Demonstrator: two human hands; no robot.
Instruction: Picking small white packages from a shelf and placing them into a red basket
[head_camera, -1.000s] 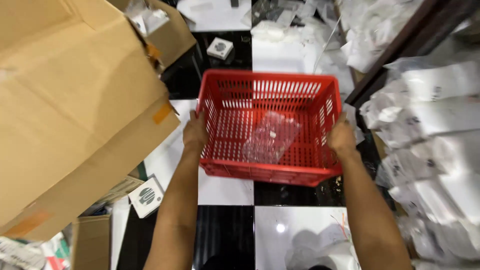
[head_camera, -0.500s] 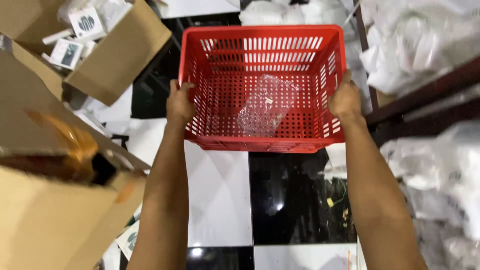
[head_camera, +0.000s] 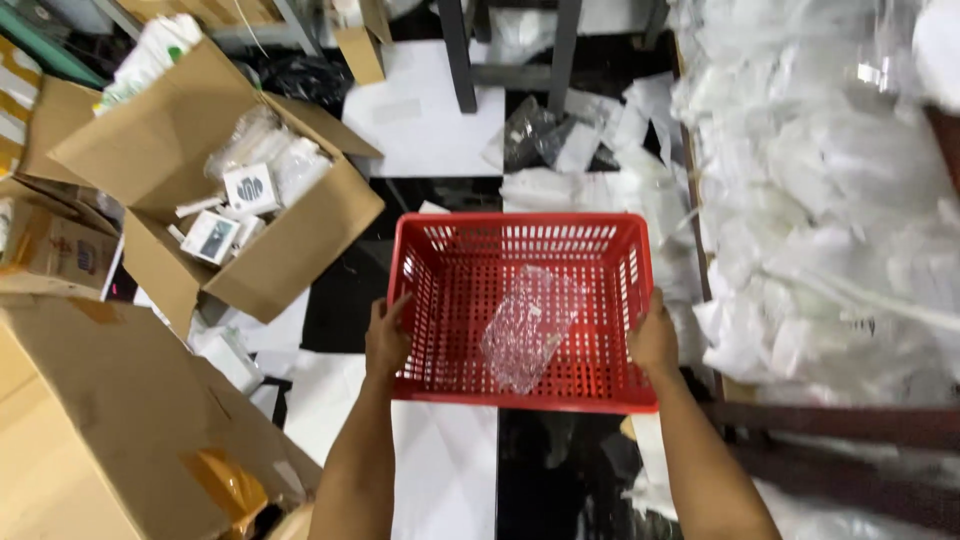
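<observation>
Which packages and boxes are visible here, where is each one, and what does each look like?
Clear plastic bag: lies crumpled inside the red basket, which the left hand and right hand hold by its sides.
Small white boxes: square, dark round mark, inside the open cardboard box at left.
Large cardboard box: brown, lower left.
White plastic bags: heaped at right.

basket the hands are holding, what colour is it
Red, with slotted and perforated walls; the basket shows best in the head view.
</observation>
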